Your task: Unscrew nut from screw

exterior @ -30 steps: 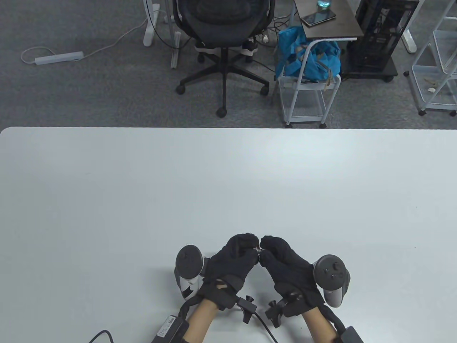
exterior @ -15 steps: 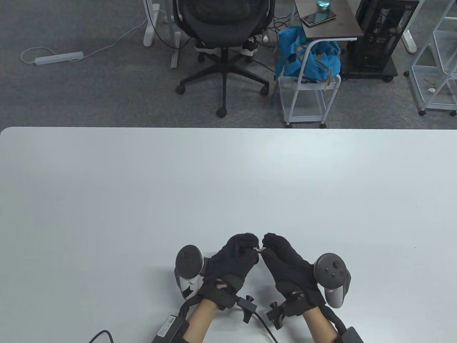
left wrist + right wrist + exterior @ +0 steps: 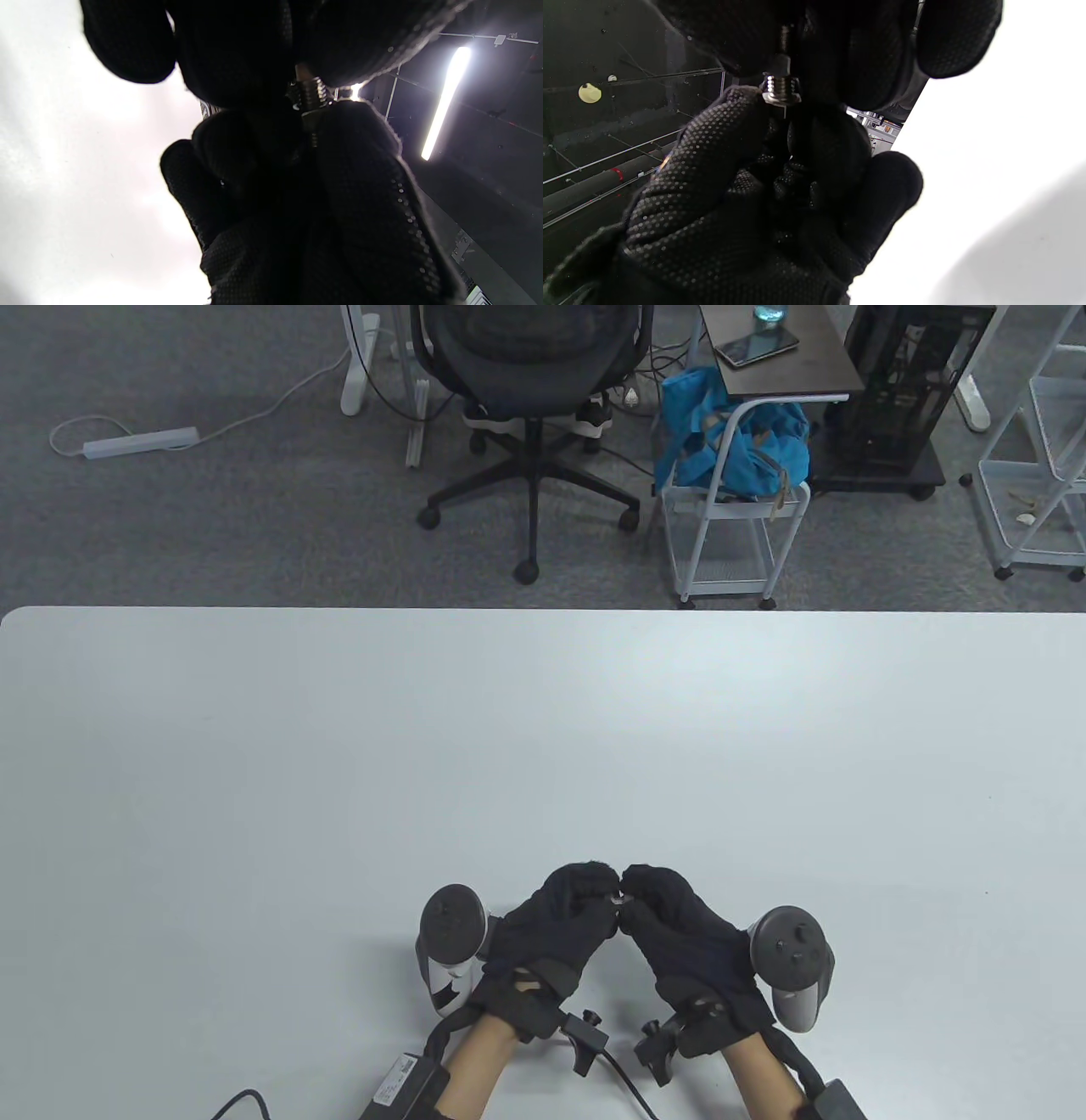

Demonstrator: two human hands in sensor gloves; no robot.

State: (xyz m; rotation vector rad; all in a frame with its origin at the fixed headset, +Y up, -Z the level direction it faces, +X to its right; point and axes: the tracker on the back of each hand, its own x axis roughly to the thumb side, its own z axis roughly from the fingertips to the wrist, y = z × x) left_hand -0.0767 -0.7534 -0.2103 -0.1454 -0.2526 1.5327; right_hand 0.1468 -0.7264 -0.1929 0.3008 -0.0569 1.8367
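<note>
Left hand [image 3: 556, 929] and right hand [image 3: 679, 937]: both are meeting fingertip to fingertip above the near edge of the white table [image 3: 543, 746], each pinching one end of the same small fastener. Screw [image 3: 309, 91]: threaded shank is showing between the gloved fingers, with the nut [image 3: 781, 94] sitting on it; which hand is gripping the nut cannot be told.

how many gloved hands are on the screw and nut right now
2. The left hand and the right hand meet fingertip to fingertip above the table's near edge, both pinching the screw; the nut is barely visible.
</note>
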